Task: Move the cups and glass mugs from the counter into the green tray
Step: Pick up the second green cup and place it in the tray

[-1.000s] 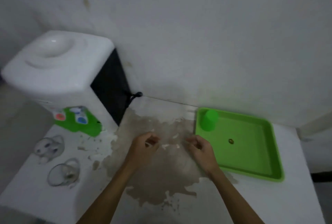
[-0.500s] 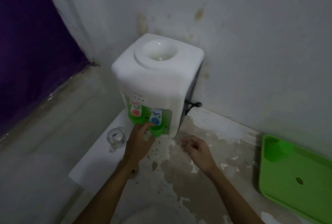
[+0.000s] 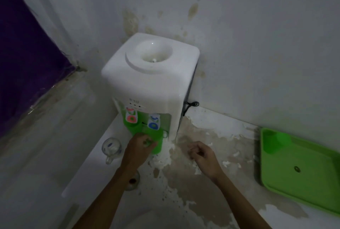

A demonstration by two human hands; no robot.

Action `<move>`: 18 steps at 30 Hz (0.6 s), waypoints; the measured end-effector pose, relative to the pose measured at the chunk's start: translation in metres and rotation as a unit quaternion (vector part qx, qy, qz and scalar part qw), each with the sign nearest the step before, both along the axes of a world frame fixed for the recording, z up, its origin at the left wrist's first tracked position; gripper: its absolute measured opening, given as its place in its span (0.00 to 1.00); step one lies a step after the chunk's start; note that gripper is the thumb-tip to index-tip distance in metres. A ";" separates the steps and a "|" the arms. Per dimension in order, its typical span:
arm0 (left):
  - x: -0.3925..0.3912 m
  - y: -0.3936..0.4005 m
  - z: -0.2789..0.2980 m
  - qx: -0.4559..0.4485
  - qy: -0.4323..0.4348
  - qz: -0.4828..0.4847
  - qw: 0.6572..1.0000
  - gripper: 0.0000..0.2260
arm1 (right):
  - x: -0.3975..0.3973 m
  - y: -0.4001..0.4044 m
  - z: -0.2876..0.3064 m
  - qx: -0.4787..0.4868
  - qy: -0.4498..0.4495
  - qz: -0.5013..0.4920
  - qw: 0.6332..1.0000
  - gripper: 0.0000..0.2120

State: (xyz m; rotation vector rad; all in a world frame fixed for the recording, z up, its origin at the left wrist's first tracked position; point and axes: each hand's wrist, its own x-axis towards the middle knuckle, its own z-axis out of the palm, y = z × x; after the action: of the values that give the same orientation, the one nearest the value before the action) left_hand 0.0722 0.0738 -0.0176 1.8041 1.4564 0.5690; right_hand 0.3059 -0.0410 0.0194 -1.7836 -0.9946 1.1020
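My left hand is at the front of the white water dispenser, fingers curled around a green cup that stands under the blue tap. A clear glass mug sits on the counter just left of that hand. A second glass mug is mostly hidden under my left forearm. My right hand hovers over the stained counter with its fingers loosely curled and nothing in them. The green tray lies at the right, with another green cup in its far left corner.
The dispenser stands in the wall corner, a black cord looping behind it. The white counter has a large brown patch of peeled paint. Its left edge drops off beside the glass mugs. A purple surface fills the far left.
The view swung left from the tray toward the dispenser. My left hand reached to the dispenser's front and closed around the green cup; my right hand stayed over the counter.
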 end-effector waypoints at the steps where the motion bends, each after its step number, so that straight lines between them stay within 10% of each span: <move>1: 0.001 -0.003 0.001 -0.028 -0.010 0.003 1.000 0.09 | 0.002 -0.006 -0.002 -0.005 0.005 -0.002 1.000 0.07; 11: 0.102 -0.050 0.042 -0.145 -0.155 -0.094 0.973 0.10 | 0.041 -0.061 -0.003 -0.039 0.145 -0.133 0.980 0.09; 18: 0.200 -0.109 0.049 -0.182 -0.221 -0.141 0.948 0.13 | 0.102 -0.112 0.002 -0.054 0.483 -0.284 0.826 0.27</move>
State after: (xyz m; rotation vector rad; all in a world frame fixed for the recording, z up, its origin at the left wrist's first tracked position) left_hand 0.2721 -0.0357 0.0312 1.4403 0.9086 0.4814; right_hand 0.4080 -0.1530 0.0214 -1.1680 0.2116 1.4073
